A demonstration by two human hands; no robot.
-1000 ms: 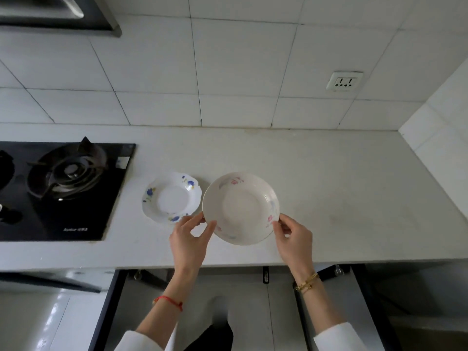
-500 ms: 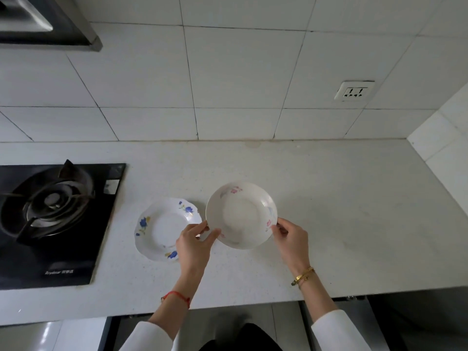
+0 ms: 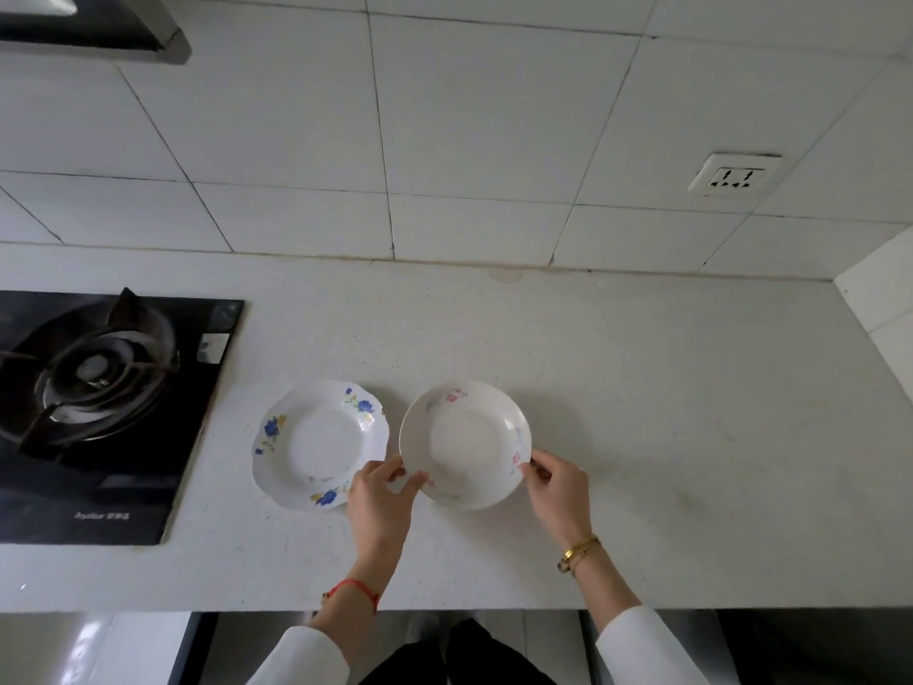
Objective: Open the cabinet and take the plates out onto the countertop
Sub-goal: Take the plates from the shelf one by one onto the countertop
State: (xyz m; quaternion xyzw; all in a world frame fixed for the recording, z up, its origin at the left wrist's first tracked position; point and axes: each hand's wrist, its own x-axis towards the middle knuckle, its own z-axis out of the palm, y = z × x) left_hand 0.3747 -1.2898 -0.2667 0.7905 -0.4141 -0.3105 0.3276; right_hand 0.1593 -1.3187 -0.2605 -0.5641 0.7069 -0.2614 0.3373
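Observation:
A white plate with pink flowers (image 3: 464,442) rests on the pale countertop (image 3: 667,412), just right of a scalloped plate with blue flowers (image 3: 316,440). My left hand (image 3: 383,496) pinches the pink plate's near-left rim, and its knuckles cover the blue plate's near-right edge. My right hand (image 3: 556,482) grips the pink plate's right rim. The two plates lie side by side, almost touching. An open cabinet door's dark edge (image 3: 190,647) shows below the counter's front edge.
A black gas hob (image 3: 99,412) with a burner grate occupies the counter's left end. White tiled wall runs behind, with a socket (image 3: 733,174) at upper right. A side wall (image 3: 884,309) closes the counter on the right. A range hood corner (image 3: 99,27) hangs top left.
Both hands carried the pink-flowered plate forward over the counter and lowered it beside the blue-flowered plate. The view rose, so less of the open cabinet below shows.

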